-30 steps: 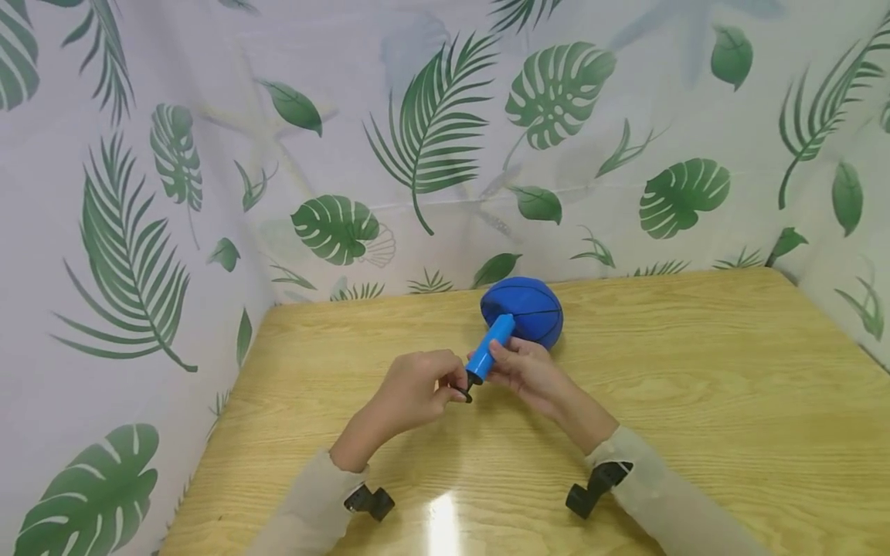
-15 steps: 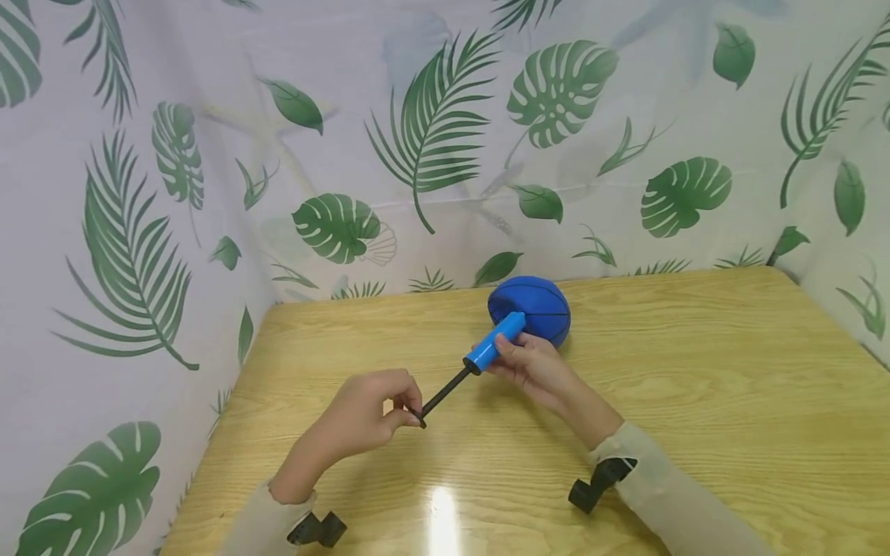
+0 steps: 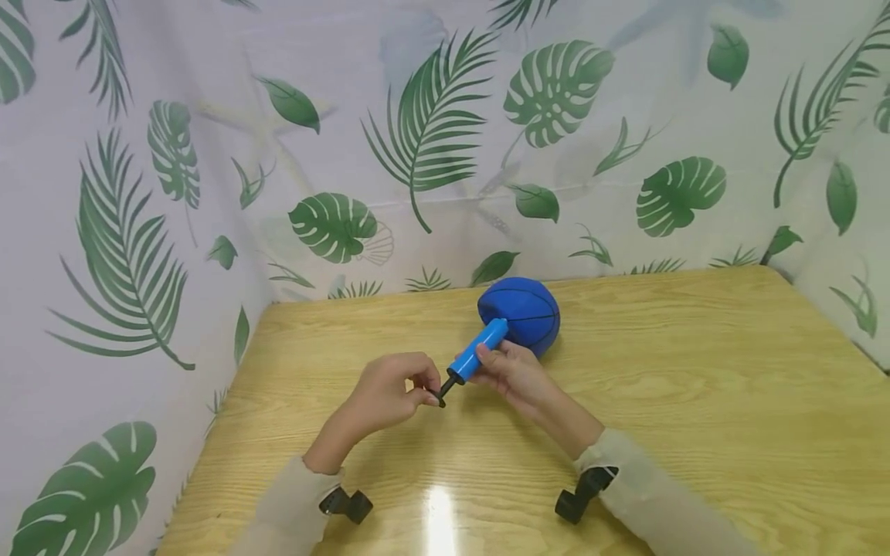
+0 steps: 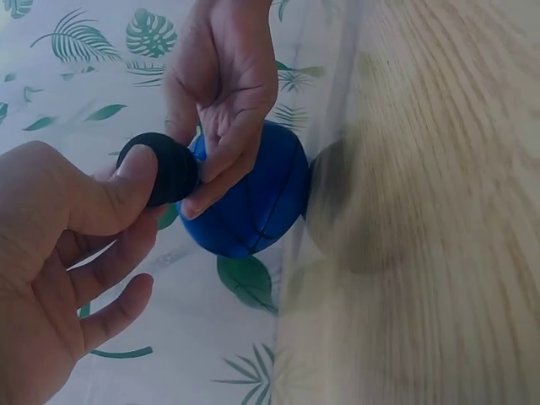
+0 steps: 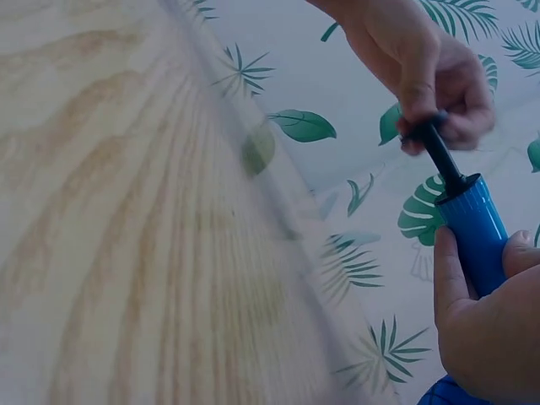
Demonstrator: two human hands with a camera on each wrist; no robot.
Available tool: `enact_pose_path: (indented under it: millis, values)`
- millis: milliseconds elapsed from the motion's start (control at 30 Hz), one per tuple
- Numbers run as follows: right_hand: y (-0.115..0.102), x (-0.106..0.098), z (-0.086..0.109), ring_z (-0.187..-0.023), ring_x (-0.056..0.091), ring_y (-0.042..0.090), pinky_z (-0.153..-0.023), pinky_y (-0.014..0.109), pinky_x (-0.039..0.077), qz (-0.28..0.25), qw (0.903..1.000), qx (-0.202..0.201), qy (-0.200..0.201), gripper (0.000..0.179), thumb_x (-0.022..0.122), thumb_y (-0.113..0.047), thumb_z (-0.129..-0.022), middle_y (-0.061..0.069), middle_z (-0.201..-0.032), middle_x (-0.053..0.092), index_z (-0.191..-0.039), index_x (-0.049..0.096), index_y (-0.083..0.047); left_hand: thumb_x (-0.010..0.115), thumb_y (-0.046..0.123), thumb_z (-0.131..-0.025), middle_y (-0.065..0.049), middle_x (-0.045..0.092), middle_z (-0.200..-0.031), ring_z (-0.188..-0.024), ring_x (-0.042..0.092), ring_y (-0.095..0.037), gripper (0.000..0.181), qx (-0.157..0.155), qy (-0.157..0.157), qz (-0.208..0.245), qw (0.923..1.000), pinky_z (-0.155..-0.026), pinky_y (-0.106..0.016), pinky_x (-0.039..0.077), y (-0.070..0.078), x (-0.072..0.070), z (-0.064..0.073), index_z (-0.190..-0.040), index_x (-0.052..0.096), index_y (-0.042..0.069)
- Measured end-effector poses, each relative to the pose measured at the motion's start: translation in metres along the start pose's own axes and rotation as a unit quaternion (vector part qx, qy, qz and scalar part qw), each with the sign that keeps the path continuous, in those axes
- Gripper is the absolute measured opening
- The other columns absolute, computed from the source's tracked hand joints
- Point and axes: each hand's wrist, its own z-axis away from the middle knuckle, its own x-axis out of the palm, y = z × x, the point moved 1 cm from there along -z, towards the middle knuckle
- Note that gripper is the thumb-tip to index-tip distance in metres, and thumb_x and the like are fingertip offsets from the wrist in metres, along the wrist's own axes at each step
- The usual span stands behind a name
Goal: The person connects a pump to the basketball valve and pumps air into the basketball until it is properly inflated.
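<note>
A blue hand pump [image 3: 480, 349] slants over the table in the head view, its tip against a blue ball [image 3: 523, 307] with black lines. The ball looks dented on its left side. My right hand [image 3: 520, 380] grips the pump's barrel, thumb on top. At the near end, my left hand [image 3: 392, 388] pinches the black pump handle [image 4: 160, 171] between thumb and fingers. A short length of black rod [image 5: 444, 160] shows between handle and barrel in the right wrist view. Where the pump's tip meets the ball cannot be made out clearly.
The wooden table [image 3: 695, 401] runs back to a white leaf-patterned cloth [image 3: 445, 116], which also rises at both sides. The ball sits near the table's back edge. A small black camera [image 3: 348, 503] is on the left wrist and another camera [image 3: 584, 494] on the right.
My left hand drew the handle out, down and left, baring a long rod, then pushed it back most of the way. Pump and ball shifted slightly right, then back left, in my right hand's grip.
</note>
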Motion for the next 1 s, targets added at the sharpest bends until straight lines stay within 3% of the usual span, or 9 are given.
enact_pose_path:
  millis: [133, 367, 500, 700, 867, 1000]
  values:
    - [0.003, 0.004, -0.002, -0.104, 0.071, 0.010, -0.097, 0.028, 0.057, 0.000, 1.0000, 0.000, 0.003, 0.055, 0.048, -0.019, -0.109, 0.003, -0.113, 0.072, -0.147, 0.030, 0.016, 0.084, 0.005, -0.082, 0.005, 0.069, -0.081, -0.073, 0.063, -0.005, 0.020, -0.010, 0.007, 0.003, 0.9999, -0.072, -0.039, 0.060, -0.003, 0.006, -0.007, -0.081, 0.067, 0.016]
    - [0.001, 0.003, 0.000, -0.106, 0.071, 0.014, -0.099, 0.031, 0.056, 0.001, 0.9999, 0.012, 0.006, 0.054, 0.048, -0.018, -0.108, 0.009, -0.118, 0.069, -0.147, 0.030, 0.015, 0.083, 0.006, -0.083, 0.004, 0.069, -0.083, -0.074, 0.063, -0.005, 0.019, -0.021, 0.001, 0.007, 0.9998, -0.074, -0.037, 0.060, 0.000, 0.006, -0.003, -0.084, 0.066, 0.014]
    - [0.001, 0.001, 0.000, -0.108, 0.071, 0.014, -0.100, 0.032, 0.055, -0.001, 0.9998, 0.021, -0.003, 0.056, 0.049, -0.018, -0.108, 0.013, -0.124, 0.064, -0.148, 0.028, 0.015, 0.082, 0.006, -0.084, 0.004, 0.068, -0.083, -0.075, 0.063, -0.004, 0.018, -0.015, -0.008, 0.006, 0.9998, -0.075, -0.034, 0.060, 0.002, 0.001, 0.001, -0.085, 0.066, 0.014]
    - [-0.007, -0.009, -0.002, -0.103, 0.072, 0.011, -0.096, 0.028, 0.057, -0.012, 0.9998, 0.004, 0.012, 0.057, 0.047, -0.016, -0.109, 0.009, -0.119, 0.063, -0.150, 0.026, 0.017, 0.083, 0.008, -0.084, 0.008, 0.067, -0.084, -0.076, 0.062, -0.002, 0.020, -0.004, -0.012, -0.002, 0.9999, -0.072, -0.025, 0.056, 0.007, -0.014, 0.015, -0.085, 0.065, 0.017]
    - [-0.014, -0.016, -0.004, -0.103, 0.072, 0.009, -0.095, 0.027, 0.057, -0.023, 0.9996, -0.004, 0.014, 0.056, 0.043, -0.017, -0.110, 0.006, -0.115, 0.065, -0.150, 0.024, 0.017, 0.083, 0.007, -0.082, 0.009, 0.067, -0.084, -0.075, 0.062, -0.003, 0.022, 0.004, 0.000, 0.007, 1.0000, -0.070, -0.025, 0.056, 0.010, -0.024, 0.025, -0.085, 0.065, 0.018]
    - [-0.014, -0.012, -0.003, -0.103, 0.071, 0.009, -0.095, 0.027, 0.057, -0.017, 0.9998, -0.003, 0.011, 0.055, 0.044, -0.018, -0.109, 0.005, -0.114, 0.064, -0.148, 0.026, 0.016, 0.083, 0.006, -0.082, 0.009, 0.067, -0.084, -0.076, 0.062, -0.003, 0.023, 0.002, 0.006, 0.010, 0.9999, -0.070, -0.029, 0.057, 0.010, -0.025, 0.026, -0.084, 0.064, 0.018]
